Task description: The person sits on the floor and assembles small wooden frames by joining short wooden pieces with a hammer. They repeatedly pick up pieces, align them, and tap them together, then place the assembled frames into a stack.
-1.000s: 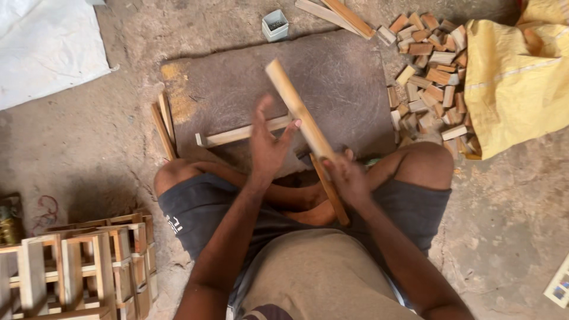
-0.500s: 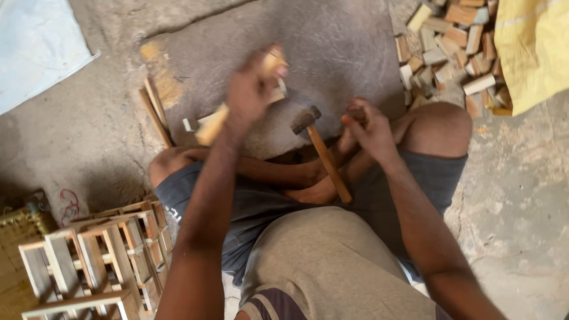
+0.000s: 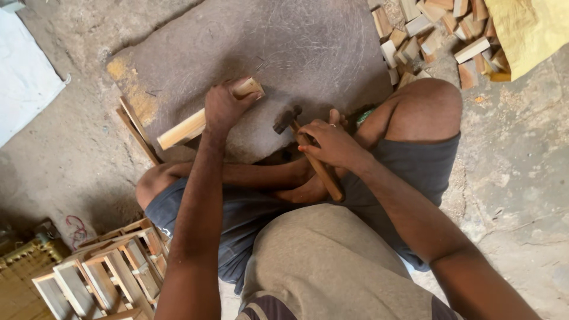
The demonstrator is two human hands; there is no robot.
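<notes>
stick brought down flat, hammer held low

since half a second ago the left hand (image 3: 224,106) has come down from its raised place and now presses the pale wooden stick (image 3: 201,120) flat on the grey stone slab (image 3: 308,47); a second ago that stick stood slanted up between both hands. the hammer (image 3: 308,151) has shifted little: its dark head sits just above the slab's near edge, its wooden handle slanting back toward the crossed legs. the view has also tilted, so the yellow sack now shows only in the top right corner.

the left hand's fingers (image 3: 237,93) are closed over the stick near its far end, which pokes out beyond the knuckles; the longer end runs out to the left along the slab. the right hand (image 3: 332,142) has its fingers wrapped around the hammer handle just below the head. the two hands are near each other but apart.

the yellow sack (image 3: 527,29) lies on the floor at top right, and i cannot tell what is inside it; a heap of small wooden blocks (image 3: 432,35) is piled just beside it, touching its edge. at bottom left stands a stack of slatted wooden frames (image 3: 101,272), with a yellow woven thing (image 3: 21,269) beside them, only partly in view. thin wooden slats (image 3: 136,127) lean at the slab's left edge. a white sheet (image 3: 26,77) lies on the floor at far left. a faint red mark (image 3: 76,228) shows on the floor near the frames.
</notes>
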